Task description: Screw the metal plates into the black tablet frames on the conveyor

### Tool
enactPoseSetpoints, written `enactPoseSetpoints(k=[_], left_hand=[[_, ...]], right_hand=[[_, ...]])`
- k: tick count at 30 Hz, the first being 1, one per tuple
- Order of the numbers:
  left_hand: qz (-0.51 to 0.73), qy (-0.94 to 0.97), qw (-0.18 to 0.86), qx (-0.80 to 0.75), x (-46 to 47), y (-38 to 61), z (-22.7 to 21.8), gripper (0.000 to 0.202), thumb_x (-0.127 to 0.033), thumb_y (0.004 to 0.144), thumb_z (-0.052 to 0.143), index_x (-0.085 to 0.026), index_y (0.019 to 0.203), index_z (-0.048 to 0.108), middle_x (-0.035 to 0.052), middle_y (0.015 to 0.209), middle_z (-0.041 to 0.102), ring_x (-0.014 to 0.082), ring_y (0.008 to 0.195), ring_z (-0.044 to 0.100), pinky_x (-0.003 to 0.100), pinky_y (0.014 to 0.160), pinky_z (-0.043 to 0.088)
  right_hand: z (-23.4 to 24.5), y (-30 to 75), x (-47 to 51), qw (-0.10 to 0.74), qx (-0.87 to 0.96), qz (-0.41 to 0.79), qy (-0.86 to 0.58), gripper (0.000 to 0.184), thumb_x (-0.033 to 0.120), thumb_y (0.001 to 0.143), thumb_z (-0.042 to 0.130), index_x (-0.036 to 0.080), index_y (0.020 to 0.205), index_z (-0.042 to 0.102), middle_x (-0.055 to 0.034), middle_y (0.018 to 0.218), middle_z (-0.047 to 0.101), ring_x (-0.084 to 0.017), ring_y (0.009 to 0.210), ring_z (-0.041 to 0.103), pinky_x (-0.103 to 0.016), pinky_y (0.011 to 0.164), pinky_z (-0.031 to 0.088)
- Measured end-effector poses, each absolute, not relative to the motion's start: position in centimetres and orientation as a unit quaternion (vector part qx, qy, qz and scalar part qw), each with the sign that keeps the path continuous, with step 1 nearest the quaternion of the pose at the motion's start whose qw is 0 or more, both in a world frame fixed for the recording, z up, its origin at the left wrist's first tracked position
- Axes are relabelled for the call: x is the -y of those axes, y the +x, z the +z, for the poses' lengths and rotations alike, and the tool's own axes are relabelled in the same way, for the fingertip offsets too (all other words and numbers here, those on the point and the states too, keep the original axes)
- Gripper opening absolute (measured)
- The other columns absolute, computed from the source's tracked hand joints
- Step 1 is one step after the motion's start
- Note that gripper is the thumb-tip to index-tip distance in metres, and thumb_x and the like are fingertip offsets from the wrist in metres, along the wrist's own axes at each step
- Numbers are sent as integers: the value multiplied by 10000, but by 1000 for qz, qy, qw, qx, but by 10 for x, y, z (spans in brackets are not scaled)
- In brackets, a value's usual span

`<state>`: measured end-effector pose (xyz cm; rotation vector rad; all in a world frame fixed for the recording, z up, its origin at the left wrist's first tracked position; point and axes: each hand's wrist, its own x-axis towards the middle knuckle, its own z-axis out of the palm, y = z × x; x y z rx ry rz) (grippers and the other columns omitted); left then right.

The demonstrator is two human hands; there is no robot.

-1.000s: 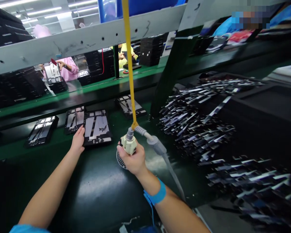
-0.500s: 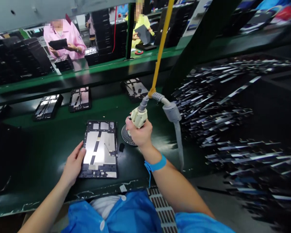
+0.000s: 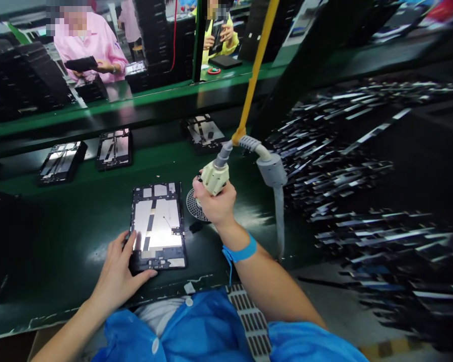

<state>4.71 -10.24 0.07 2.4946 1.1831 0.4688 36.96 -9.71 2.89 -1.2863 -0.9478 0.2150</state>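
Observation:
An opened tablet housing (image 3: 159,216) lies flat on the green bench in front of me, its silvery inside and black frame facing up. My left hand (image 3: 117,266) grips its lower left corner, fingers along the left side and thumb at the bottom edge. To the right, my right hand (image 3: 217,201) is wrapped round a cream handheld tool (image 3: 215,178), which hangs from a yellow strap (image 3: 254,75) and has a thick grey cable (image 3: 274,173). Partly hidden under that hand is a round perforated disc (image 3: 196,206). Beside the housing rests a small black piece (image 3: 195,228).
More opened housings (image 3: 114,148) lie along the back of the bench (image 3: 75,221). Stacks of dark, thin parts (image 3: 347,146) fill the right side. Beyond the green rail, a person in pink (image 3: 94,45) and a person in yellow (image 3: 226,40) handle dark objects.
My left hand has shifted down the housing's side, its thumb now at the bottom edge. The housing has turned slightly. My right hand keeps its grip on the tool; the view has shifted a little.

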Motion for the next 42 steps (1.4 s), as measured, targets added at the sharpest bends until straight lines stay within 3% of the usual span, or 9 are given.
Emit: enactPoseSetpoints(k=[5, 12, 19, 23, 26, 29, 35, 42], left_hand=[[168, 945, 170, -224, 83, 115, 29, 383, -306, 974, 663, -241, 1347, 604, 153, 1288, 617, 328, 1181, 581, 520, 977, 555], [127, 973, 154, -119, 50, 164, 28, 111, -227, 990, 620, -180, 1077, 670, 116, 1070, 674, 277, 1041, 605, 476, 916, 558], [212, 951, 204, -92, 62, 141, 34, 128, -177, 1042, 541, -182, 1062, 667, 77, 956, 732, 215, 961, 680, 411, 934, 566], [186, 916, 311, -171, 75, 111, 50, 188, -178, 1054, 521, -203, 1108, 699, 67, 1022, 747, 167, 927, 720, 293, 806, 602], [163, 899, 349, -209, 86, 89, 52, 191, -197, 1042, 556, -221, 1111, 732, 66, 1065, 749, 174, 960, 737, 288, 826, 626], [164, 917, 312, -188, 94, 75, 43, 198, -199, 1028, 587, -214, 1175, 719, 79, 1073, 741, 179, 949, 735, 291, 814, 637], [200, 966, 142, -86, 96, 62, 24, 386, -88, 969, 644, -162, 1347, 611, 129, 1088, 738, 229, 966, 707, 360, 816, 618], [146, 979, 117, -84, 97, 50, 13, 392, -85, 989, 603, -172, 1370, 583, 146, 1183, 716, 248, 1039, 687, 399, 862, 596]], right_hand=[[29, 370, 97, 683, 426, 95, -586, 263, 438, 866, 726, 233, 1015, 655, 12, 774, 671, -163, 655, 624, -324, 677, 564], [32, 369, 98, 676, 428, 82, -594, 251, 457, 868, 718, 242, 984, 657, 2, 778, 672, -176, 675, 636, -341, 693, 579], [34, 367, 99, 679, 433, 89, -586, 259, 453, 869, 725, 253, 1021, 663, 5, 794, 675, -170, 663, 633, -350, 689, 589], [33, 367, 100, 682, 433, 96, -581, 253, 449, 870, 731, 252, 1014, 664, 2, 790, 676, -177, 675, 646, -362, 692, 601], [33, 367, 100, 686, 433, 98, -576, 247, 447, 872, 733, 251, 1007, 667, -6, 816, 691, -183, 694, 662, -372, 698, 612], [32, 367, 99, 689, 434, 96, -572, 247, 447, 872, 736, 250, 1002, 665, -8, 815, 692, -185, 695, 662, -370, 681, 611], [31, 366, 99, 689, 438, 99, -569, 246, 447, 878, 739, 241, 993, 666, -9, 810, 678, -172, 674, 643, -354, 646, 602], [30, 365, 99, 685, 436, 103, -575, 256, 458, 874, 742, 241, 987, 666, -9, 819, 681, -175, 683, 648, -361, 652, 607]])
